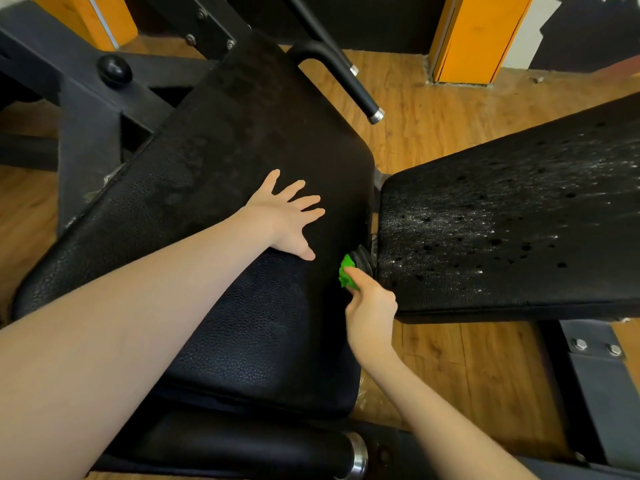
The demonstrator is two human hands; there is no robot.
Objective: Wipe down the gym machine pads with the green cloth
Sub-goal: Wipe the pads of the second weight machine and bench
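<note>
One green cloth (347, 273) bunched in right hand (371, 306), beside seat pad (242, 150) edge.

This is a gym. A weight machine fills the view: a black padded seat (214, 188), a second pad (512, 230) on the right, a dark steel frame (86, 109) with bolts far left, and a grip bar (349, 81). The wood floor (450, 109) meets orange pillars (478, 36) far off.

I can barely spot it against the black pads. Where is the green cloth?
The green cloth is bunched in the right hand, low in the gap between the two pads, against a round black knob.
</note>
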